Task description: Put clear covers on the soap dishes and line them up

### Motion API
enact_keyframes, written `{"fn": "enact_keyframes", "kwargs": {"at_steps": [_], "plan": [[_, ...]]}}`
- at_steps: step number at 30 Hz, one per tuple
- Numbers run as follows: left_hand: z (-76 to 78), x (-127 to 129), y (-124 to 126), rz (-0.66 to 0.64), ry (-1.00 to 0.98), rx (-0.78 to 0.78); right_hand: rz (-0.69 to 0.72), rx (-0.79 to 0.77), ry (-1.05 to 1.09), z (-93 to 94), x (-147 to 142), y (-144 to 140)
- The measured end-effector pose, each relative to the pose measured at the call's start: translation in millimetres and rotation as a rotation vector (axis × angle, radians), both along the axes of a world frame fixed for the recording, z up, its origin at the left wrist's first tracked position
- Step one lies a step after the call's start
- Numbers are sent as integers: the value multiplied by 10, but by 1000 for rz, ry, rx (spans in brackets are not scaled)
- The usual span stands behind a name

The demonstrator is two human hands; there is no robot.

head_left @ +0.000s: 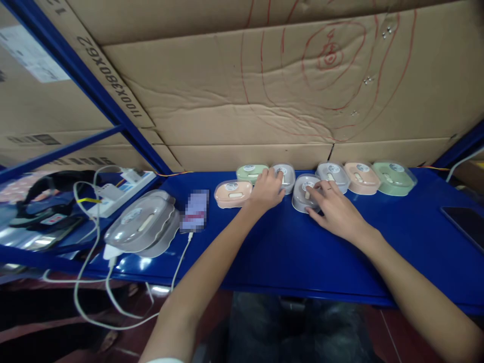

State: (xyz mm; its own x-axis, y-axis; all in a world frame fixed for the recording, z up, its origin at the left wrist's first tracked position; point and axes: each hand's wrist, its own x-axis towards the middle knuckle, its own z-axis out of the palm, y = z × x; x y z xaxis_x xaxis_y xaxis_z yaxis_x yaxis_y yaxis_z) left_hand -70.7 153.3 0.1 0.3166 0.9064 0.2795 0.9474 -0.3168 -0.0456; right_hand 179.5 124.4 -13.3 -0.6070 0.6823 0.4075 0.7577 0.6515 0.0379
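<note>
My left hand reaches over a small grey lidded plastic box, its bent fingers on the lid and front edge. Nearer to me is another grey lidded box. My right hand has its fingers on that lid by the pale handle strip, the thumb low at the side. Left of my left hand sit a peach box and a green box, partly covered by the hand. Behind my right hand stand a grey box, a peach box and a green box, each with a round label.
Stacked larger grey boxes stand at the left, beside a phone on a white cable. A power strip with plugs lies behind. A dark flat device is at the right edge. Cardboard walls the back.
</note>
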Motion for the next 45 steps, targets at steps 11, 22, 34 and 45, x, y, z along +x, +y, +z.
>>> {"fn": "enact_keyframes", "kwargs": {"at_steps": [11, 22, 34, 45], "plan": [[31, -57, -122, 41, 36, -26, -87, 30, 31, -286, -57, 375], [394, -844, -389, 211, 73, -161, -20, 64, 101, -394, -60, 384], [184, -1067, -757, 186, 98, -168, 11, 32, 112, -428, -101, 336], [199, -1259, -290, -34, -302, -45, 234, 31, 143, -397, -388, -52]]}}
